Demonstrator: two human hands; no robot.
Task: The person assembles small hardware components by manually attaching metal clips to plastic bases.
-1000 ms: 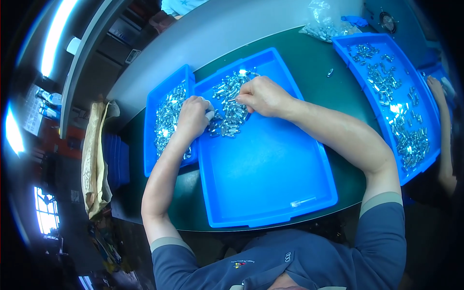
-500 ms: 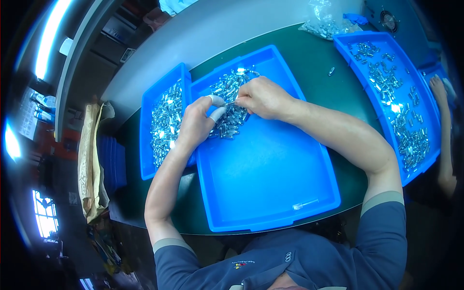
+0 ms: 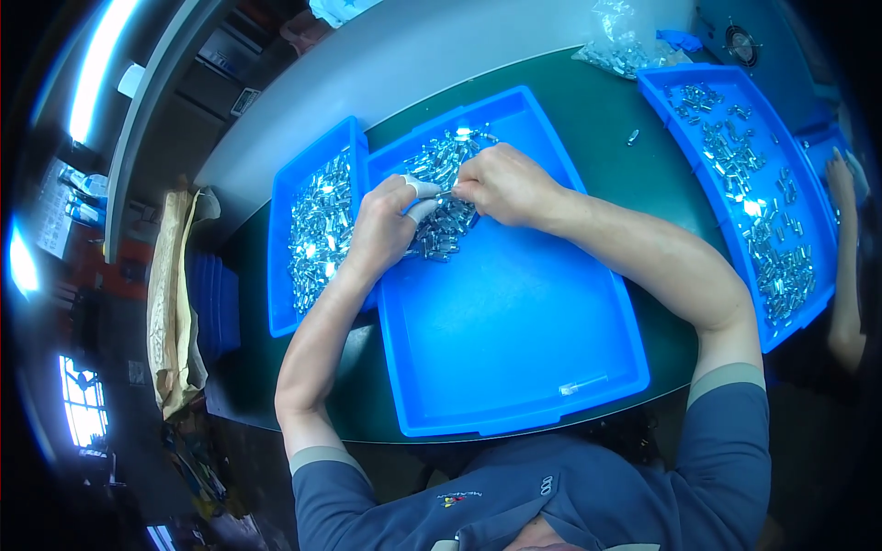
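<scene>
Over the middle blue tray (image 3: 505,340), both hands meet at a small, thin silvery metal part (image 3: 445,194). My left hand (image 3: 381,225) wears white finger cots on its thumb and forefinger, which close on one end of the part. My right hand (image 3: 513,186), bare, pinches at the other end; its fingertips partly hide the part. Below and behind the hands lies a pile of small shiny metal cylinders (image 3: 439,241) in the tray's far left portion. A small clear tube-like piece (image 3: 582,385) rests in the tray's near right corner.
At left a narrower blue tray (image 3: 278,285) is full of similar cylinders. Another blue tray (image 3: 808,317) with scattered cylinders stands at right, near another person's hand (image 3: 840,179). One loose cylinder (image 3: 633,137) and a clear bag of parts (image 3: 623,57) lie on the green table (image 3: 602,110).
My left hand has shifted slightly right and up, closer to my right hand, and its thumb and forefinger have drawn nearer together. The right hand has hardly moved.
</scene>
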